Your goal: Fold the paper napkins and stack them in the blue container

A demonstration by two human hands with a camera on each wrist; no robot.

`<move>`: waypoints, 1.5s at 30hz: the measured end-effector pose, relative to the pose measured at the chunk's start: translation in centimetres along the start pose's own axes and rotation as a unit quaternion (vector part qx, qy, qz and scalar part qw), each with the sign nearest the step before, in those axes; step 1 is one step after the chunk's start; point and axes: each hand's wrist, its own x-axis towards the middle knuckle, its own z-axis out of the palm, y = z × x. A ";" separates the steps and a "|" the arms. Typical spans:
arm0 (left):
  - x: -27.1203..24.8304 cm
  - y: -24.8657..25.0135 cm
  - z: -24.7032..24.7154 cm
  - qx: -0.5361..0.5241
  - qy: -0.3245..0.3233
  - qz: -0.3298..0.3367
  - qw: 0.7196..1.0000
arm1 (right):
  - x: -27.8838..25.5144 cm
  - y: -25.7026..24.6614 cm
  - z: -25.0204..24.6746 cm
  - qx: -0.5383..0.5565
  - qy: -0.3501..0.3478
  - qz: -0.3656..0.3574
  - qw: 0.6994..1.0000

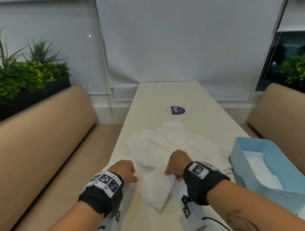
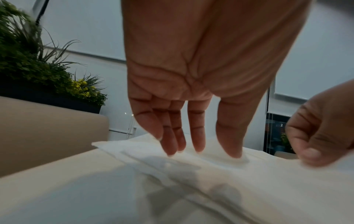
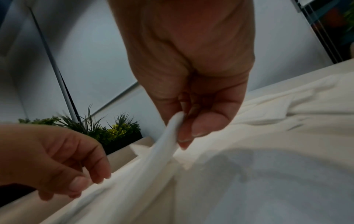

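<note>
We work at a long white bench (image 1: 166, 95). The blue container (image 1: 290, 182) sits at 3 o'clock from our hands, with folded napkins (image 1: 257, 168) inside. A heap of loose napkins (image 1: 178, 140) lies at 12 o'clock. One napkin (image 1: 154, 189) lies between our hands. Our right hand (image 1: 178, 162) pinches its lifted edge, and our left hand (image 1: 125, 170) presses it with nearly straight fingertips.

Right hand (image 3: 188, 68) pinches a lifted napkin (image 3: 153, 163) edge; left hand (image 3: 53, 159) seemingly touches it.

place: café-style booth | cues: padded benches (image 1: 40, 143), long table (image 1: 156, 100), planters (image 1: 6, 82), blinds (image 1: 186, 29)
</note>
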 end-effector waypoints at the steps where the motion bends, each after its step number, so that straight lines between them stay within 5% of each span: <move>1: 0.0 0.4 0.1 0.003 -0.001 0.002 1.000 | -0.2 0.4 -0.1 0.004 -0.005 0.012 1.000; 5: -0.1 1.8 0.8 0.018 -0.016 0.007 1.000 | -0.3 1.4 0.0 0.008 -0.031 0.029 0.999; 15: -0.1 3.4 1.2 0.050 -0.044 0.009 0.998 | -2.3 2.0 0.9 -0.194 -0.011 -0.088 0.977; 18: 0.0 3.3 0.9 0.044 -0.035 0.004 0.998 | -2.5 2.0 0.2 -0.139 -0.018 -0.096 0.985; 22: 0.1 3.2 0.0 0.029 0.002 0.001 1.000 | -3.3 2.2 -1.3 0.072 -0.039 -0.122 0.989; 27: 0.3 3.5 -1.3 -0.030 0.027 -0.027 0.999 | -4.9 3.0 -3.7 0.314 -0.040 -0.201 0.927; 38: -1.3 7.2 -2.9 -0.316 0.017 -0.036 0.948 | -6.3 3.8 -7.7 0.466 0.116 -0.261 0.838; 45: -2.3 10.4 -3.9 -0.466 -0.172 0.001 0.868 | -7.5 4.4 -8.7 0.512 0.159 -0.283 0.795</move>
